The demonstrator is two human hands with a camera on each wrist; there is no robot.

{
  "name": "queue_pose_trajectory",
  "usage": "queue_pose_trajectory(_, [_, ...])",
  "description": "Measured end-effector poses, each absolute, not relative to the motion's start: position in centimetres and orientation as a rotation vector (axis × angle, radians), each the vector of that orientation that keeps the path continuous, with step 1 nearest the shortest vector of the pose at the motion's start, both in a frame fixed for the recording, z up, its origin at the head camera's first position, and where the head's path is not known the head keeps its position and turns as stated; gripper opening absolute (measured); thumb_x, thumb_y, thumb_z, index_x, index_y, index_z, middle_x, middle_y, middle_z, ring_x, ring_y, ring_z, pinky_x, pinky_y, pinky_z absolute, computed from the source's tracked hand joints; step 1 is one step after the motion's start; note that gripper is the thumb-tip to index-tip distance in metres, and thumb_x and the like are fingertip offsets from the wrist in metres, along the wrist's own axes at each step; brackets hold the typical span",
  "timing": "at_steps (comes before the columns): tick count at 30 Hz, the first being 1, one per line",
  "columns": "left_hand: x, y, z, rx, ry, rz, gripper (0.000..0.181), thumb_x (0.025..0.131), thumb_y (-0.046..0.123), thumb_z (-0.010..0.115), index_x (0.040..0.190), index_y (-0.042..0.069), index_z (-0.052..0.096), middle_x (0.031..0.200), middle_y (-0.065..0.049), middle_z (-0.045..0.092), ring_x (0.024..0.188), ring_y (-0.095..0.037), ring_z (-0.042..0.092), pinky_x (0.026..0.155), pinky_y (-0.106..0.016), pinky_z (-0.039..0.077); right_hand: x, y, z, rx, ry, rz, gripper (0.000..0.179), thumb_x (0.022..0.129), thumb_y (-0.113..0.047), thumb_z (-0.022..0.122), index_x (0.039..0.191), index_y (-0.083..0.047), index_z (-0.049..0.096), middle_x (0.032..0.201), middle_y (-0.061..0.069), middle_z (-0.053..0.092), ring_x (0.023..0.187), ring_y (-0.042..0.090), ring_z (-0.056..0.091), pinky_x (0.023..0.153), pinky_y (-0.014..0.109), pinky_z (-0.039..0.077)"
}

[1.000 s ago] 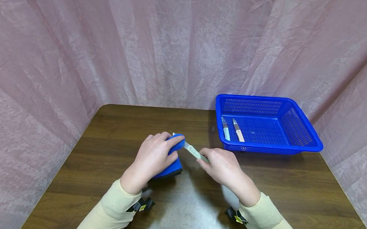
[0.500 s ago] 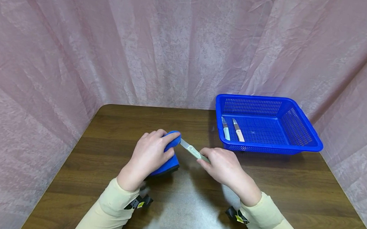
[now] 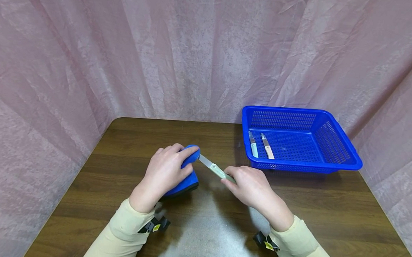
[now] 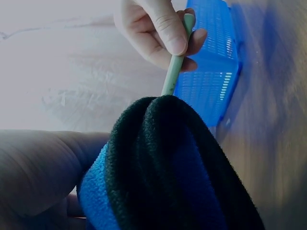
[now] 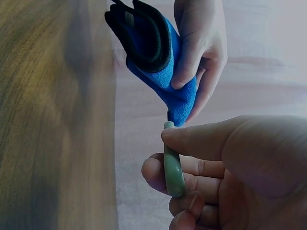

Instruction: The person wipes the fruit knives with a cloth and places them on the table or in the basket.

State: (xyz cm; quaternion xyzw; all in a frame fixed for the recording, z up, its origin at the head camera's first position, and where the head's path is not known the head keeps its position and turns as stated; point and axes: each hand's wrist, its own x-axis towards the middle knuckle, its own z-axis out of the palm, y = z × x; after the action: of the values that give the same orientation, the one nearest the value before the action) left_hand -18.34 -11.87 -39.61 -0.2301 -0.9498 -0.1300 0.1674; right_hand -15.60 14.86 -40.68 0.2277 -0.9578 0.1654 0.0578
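Note:
My left hand (image 3: pixel 165 166) pinches a folded blue cloth (image 3: pixel 187 182) with black edging, which hangs below the thumb. A paring knife (image 3: pixel 219 171) with a pale green handle is in my right hand (image 3: pixel 250 185), gripped by the handle between thumb and fingers. Its blade (image 3: pixel 205 161) points up and left, and the tip end is hidden in the fold of cloth. From the right wrist view, the handle (image 5: pixel 173 167) lies along the curled fingers with the cloth (image 5: pixel 180 103) right at its far end. Both hands are held over the brown table.
A blue plastic basket (image 3: pixel 303 166) stands at the table's back right. Inside it, along the left side, lie a knife with a light blue handle (image 3: pixel 254 150) and one with a cream handle (image 3: pixel 269 152). Pink curtains (image 3: pixel 181 55) enclose the wooden table (image 3: pixel 98 185).
My left hand and the cloth have slid left and slightly away along the blade, toward its tip, baring more of it. My right hand with the knife has stayed nearly still.

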Motion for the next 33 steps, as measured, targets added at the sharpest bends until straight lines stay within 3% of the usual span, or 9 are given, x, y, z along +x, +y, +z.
queue_pose_trajectory(18, [-18.48, -12.66, -39.39, -0.628, -2.696, -0.387, 0.053, 0.093, 0.019, 0.073, 0.146, 0.022, 0.074, 0.118, -0.013, 0.077, 0.104, -0.032, 0.074, 0.086, -0.051, 0.057, -15.45, 14.90, -40.37, 0.691, -2.914, 0.512, 0.009, 0.099, -0.027, 0.083, 0.101, -0.019, 0.079, 0.070, -0.012, 0.054, 0.067, 0.012, 0.052, 0.057, 0.038, 0.047])
queue_pose_trajectory(33, [-18.15, -12.88, -38.77, -0.614, -2.676, -0.431, 0.054, 0.093, 0.017, 0.074, 0.147, 0.022, 0.074, 0.118, -0.012, 0.077, 0.103, -0.031, 0.073, 0.087, -0.052, 0.057, -15.48, 15.00, -40.31, 0.644, -2.921, 0.592, 0.012, 0.098, -0.024, 0.084, 0.102, -0.016, 0.075, 0.076, -0.009, 0.063, 0.065, 0.011, 0.052, 0.058, 0.037, 0.048])
